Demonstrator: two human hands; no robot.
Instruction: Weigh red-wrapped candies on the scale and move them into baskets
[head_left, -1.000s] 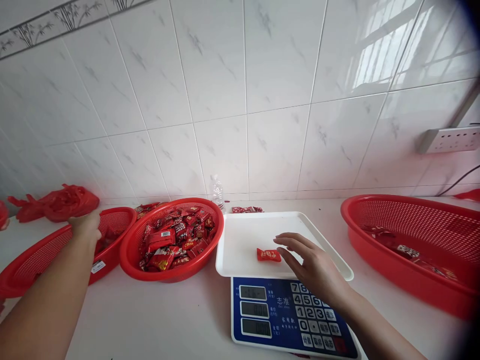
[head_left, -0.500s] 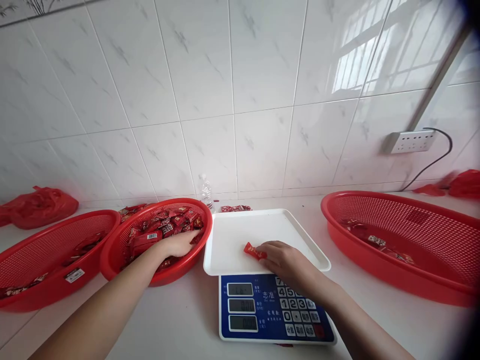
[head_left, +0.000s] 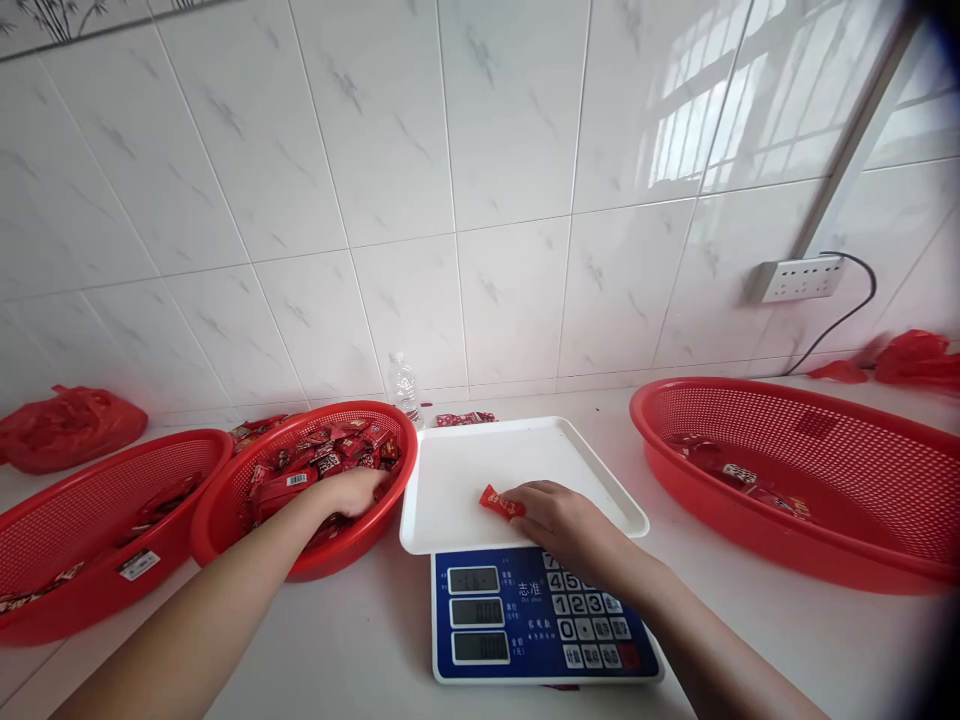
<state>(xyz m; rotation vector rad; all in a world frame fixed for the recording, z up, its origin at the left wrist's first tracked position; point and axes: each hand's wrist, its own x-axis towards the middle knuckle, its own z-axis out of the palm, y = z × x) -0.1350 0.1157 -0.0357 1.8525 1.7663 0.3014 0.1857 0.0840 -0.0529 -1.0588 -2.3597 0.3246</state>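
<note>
My right hand (head_left: 551, 510) is closed on a small red wrapped snack packet (head_left: 498, 500), at the front of the white tray (head_left: 442, 470) on top of a blue weighing scale (head_left: 540, 625). To the left, my left hand (head_left: 358, 492) reaches inside a round red basket (head_left: 214, 545) piled with red wrapped packets (head_left: 330, 462). Its fingertips are hidden among the packets near the basket's right side, so I cannot see what they hold. The scale's displays are lit, and its keypad is partly behind my right forearm.
Another red basket (head_left: 37, 490) with a few packets stands at the far left, and a large one (head_left: 757, 540) at the right. A clear plastic bottle (head_left: 403, 388) stands behind the tray. Red plastic bags (head_left: 75, 428) lie along the wall, which carries a socket strip (head_left: 799, 280).
The view has shifted slightly, moving the scene a little left. My left hand's fingers are sunk a bit deeper among the packets; my right hand keeps the packet at the tray's front.
</note>
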